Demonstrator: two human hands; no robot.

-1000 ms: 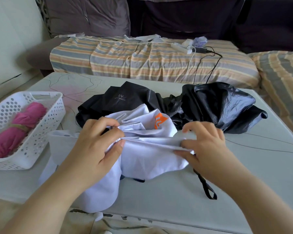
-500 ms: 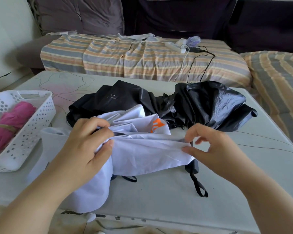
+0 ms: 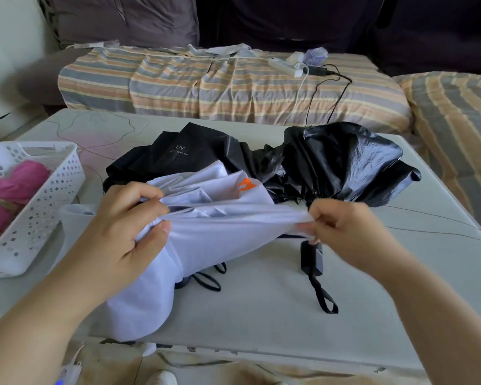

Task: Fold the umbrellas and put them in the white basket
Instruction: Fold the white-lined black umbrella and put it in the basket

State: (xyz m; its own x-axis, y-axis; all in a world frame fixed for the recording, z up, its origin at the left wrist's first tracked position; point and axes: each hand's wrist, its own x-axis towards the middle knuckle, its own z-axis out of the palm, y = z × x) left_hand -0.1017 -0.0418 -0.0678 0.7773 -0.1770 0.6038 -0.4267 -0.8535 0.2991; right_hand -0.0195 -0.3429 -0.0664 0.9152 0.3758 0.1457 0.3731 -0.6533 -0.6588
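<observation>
A white umbrella [image 3: 214,234] with an orange mark lies loose on the pale table [image 3: 261,315], its cloth hanging over the near edge. My left hand [image 3: 122,232] grips a bunch of its cloth on the left. My right hand [image 3: 345,229] pinches a stretched fold of the same cloth on the right. Behind it lies a crumpled black umbrella [image 3: 331,162]; a black handle and strap [image 3: 313,262] lie by my right hand. The white basket [image 3: 47,218] stands at the table's left and holds a folded pink umbrella [image 3: 14,190].
A striped sofa [image 3: 233,87] runs behind the table, with a white power strip [image 3: 285,66] and cables trailing toward the table. A striped cushion [image 3: 456,129] sits at the right. Thin cables cross the table's right side.
My right hand has pulled the white cloth's fold farther right, drawing it taut and uncovering the black handle. My left hand keeps its grip. The camera has shifted.
</observation>
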